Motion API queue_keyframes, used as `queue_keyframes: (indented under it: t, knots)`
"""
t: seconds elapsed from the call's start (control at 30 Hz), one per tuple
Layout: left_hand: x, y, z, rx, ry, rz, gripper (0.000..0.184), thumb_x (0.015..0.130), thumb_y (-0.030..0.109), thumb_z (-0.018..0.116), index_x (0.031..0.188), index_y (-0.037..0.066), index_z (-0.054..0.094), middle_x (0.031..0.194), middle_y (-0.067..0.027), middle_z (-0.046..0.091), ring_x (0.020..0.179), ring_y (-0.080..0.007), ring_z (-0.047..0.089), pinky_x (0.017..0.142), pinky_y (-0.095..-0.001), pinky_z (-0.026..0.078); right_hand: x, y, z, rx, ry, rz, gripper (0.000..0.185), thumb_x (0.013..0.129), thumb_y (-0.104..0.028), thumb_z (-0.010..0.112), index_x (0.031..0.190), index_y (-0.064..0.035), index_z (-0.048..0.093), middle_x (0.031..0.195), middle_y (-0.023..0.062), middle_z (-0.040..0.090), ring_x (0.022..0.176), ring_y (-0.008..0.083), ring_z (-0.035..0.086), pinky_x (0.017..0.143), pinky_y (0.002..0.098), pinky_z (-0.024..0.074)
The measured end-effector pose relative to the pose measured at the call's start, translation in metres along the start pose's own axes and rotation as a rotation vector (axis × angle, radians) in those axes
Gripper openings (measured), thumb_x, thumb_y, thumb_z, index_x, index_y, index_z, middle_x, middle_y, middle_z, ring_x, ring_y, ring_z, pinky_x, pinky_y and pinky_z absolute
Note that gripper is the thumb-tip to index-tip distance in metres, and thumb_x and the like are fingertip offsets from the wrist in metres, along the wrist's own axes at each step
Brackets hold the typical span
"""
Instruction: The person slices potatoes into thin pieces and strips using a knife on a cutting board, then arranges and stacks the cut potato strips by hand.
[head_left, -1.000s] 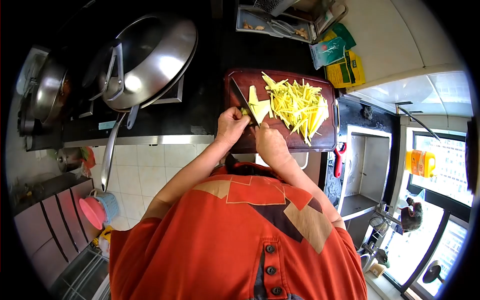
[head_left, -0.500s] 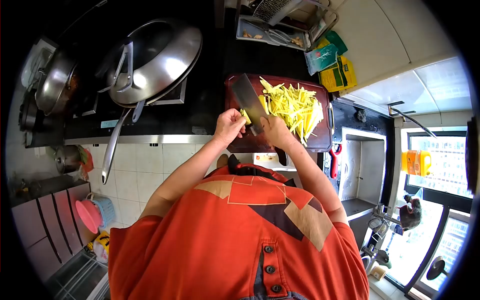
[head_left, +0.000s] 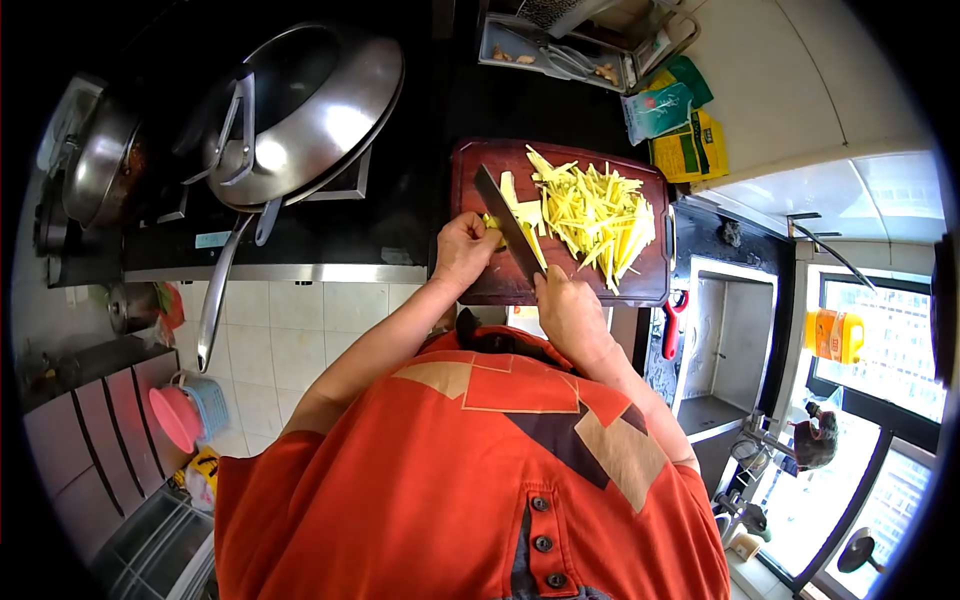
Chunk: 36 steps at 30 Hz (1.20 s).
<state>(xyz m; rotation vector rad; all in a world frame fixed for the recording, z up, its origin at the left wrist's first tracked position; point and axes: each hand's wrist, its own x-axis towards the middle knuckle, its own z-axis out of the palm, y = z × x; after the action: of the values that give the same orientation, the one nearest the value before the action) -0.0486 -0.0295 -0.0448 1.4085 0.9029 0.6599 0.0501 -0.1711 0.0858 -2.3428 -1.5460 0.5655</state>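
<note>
On a dark red cutting board (head_left: pixel 640 287) lies a heap of pale yellow vegetable strips (head_left: pixel 600 215). My right hand (head_left: pixel 572 312) is closed around the handle of a cleaver (head_left: pixel 508 219), whose blade points away from me, angled to the left. Left of the blade, my left hand (head_left: pixel 468 250) is closed with its fingers bent on a small yellow-green vegetable piece (head_left: pixel 491 221), mostly hidden by the fingers. A few cut strips (head_left: pixel 528 212) lie just right of the blade, apart from the main heap.
A lidded wok (head_left: pixel 310 130) sits on the stove at the left, its long handle (head_left: pixel 222 295) jutting over the counter edge. Right of the board are a red-handled tool (head_left: pixel 672 325) and a sink (head_left: pixel 735 330). Bags (head_left: pixel 692 145) and a utensil tray (head_left: pixel 555 55) stand behind.
The cleaver has turned more upright in view, and my right hand has moved nearer to me. More cut strips now lie beside the blade. My left hand stays almost in place.
</note>
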Motion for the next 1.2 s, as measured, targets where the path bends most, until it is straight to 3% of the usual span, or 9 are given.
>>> queue_keyframes:
  t: [0.07, 0.13, 0.37, 0.53, 0.87, 0.93, 1.03, 1.2]
  knots:
    - [0.001, -0.002, 0.001, 0.034, 0.011, 0.018, 0.022, 0.081, 0.006, 0.058, 0.063, 0.007, 0.044, 0.05, -0.0009, 0.048, 0.038, -0.0076, 0.043, 0.035, -0.0241, 0.031, -0.002, -0.002, -0.005, -0.011, -0.022, 0.015, 0.025, 0.094, -0.019, 0.048, 0.081, 0.0017, 0.05, 0.058, 0.0257, 0.058, 0.058, 0.0433, 0.062, 0.054, 0.0491, 0.0515]
    - [-0.001, 0.008, 0.001, 0.017, 0.042, -0.084, 0.025, 0.072, 0.01, 0.065, 0.058, 0.003, 0.045, 0.053, -0.0037, 0.048, 0.052, -0.01, 0.043, 0.05, -0.0282, 0.039, -0.003, -0.005, -0.01, 0.001, -0.039, 0.028, 0.024, 0.094, -0.019, 0.048, 0.08, 0.0011, 0.049, 0.059, 0.0258, 0.058, 0.058, 0.043, 0.062, 0.053, 0.0486, 0.0515]
    - [-0.003, 0.01, 0.004, 0.071, 0.076, -0.078, 0.025, 0.069, 0.012, 0.067, 0.059, 0.003, 0.046, 0.054, -0.0043, 0.049, 0.053, -0.0106, 0.044, 0.052, -0.0284, 0.04, 0.006, -0.001, 0.001, 0.016, -0.063, 0.064, 0.025, 0.094, -0.019, 0.049, 0.08, 0.0018, 0.049, 0.06, 0.0255, 0.059, 0.058, 0.0424, 0.062, 0.052, 0.0476, 0.0516]
    - [-0.003, 0.018, 0.001, 0.193, 0.092, -0.008, 0.022, 0.069, 0.013, 0.066, 0.061, 0.003, 0.049, 0.056, -0.0061, 0.052, 0.053, -0.0134, 0.048, 0.053, -0.0302, 0.043, 0.031, 0.011, 0.026, 0.061, 0.023, -0.049, 0.028, 0.094, -0.017, 0.048, 0.076, 0.0037, 0.052, 0.06, 0.0265, 0.059, 0.06, 0.0428, 0.063, 0.053, 0.0467, 0.0523]
    - [-0.003, -0.002, -0.008, 0.03, -0.039, -0.04, 0.02, 0.075, 0.012, 0.064, 0.063, 0.004, 0.05, 0.055, -0.0032, 0.053, 0.051, -0.0103, 0.05, 0.048, -0.0284, 0.041, 0.053, 0.011, 0.037, 0.08, -0.036, 0.025, 0.032, 0.094, -0.021, 0.047, 0.078, 0.004, 0.059, 0.069, 0.0273, 0.063, 0.07, 0.0419, 0.065, 0.064, 0.0471, 0.0539]
    - [-0.004, 0.016, -0.006, -0.1, -0.054, -0.158, 0.02, 0.078, 0.011, 0.062, 0.063, 0.005, 0.05, 0.055, -0.0026, 0.053, 0.048, -0.0098, 0.05, 0.045, -0.0263, 0.04, 0.057, 0.007, 0.051, 0.054, 0.026, 0.116, 0.033, 0.094, -0.022, 0.046, 0.081, 0.004, 0.061, 0.075, 0.0277, 0.064, 0.075, 0.0414, 0.066, 0.068, 0.0481, 0.0535]
    - [-0.005, 0.019, -0.004, -0.106, -0.077, -0.137, 0.02, 0.08, 0.01, 0.061, 0.064, 0.005, 0.05, 0.055, -0.0028, 0.055, 0.047, -0.0091, 0.052, 0.043, -0.0241, 0.04, 0.06, 0.016, 0.05, 0.082, 0.031, -0.011, 0.034, 0.095, -0.023, 0.046, 0.084, 0.0044, 0.061, 0.076, 0.0283, 0.064, 0.077, 0.0426, 0.065, 0.071, 0.0489, 0.0528]
    - [-0.004, 0.026, -0.007, -0.135, -0.091, -0.216, 0.019, 0.08, 0.011, 0.06, 0.064, 0.005, 0.052, 0.055, -0.0036, 0.056, 0.044, -0.0084, 0.049, 0.037, -0.0234, 0.036, 0.036, 0.013, 0.026, 0.064, -0.129, 0.083, 0.034, 0.095, -0.023, 0.046, 0.085, 0.0057, 0.062, 0.077, 0.0291, 0.063, 0.08, 0.0435, 0.065, 0.073, 0.05, 0.052]
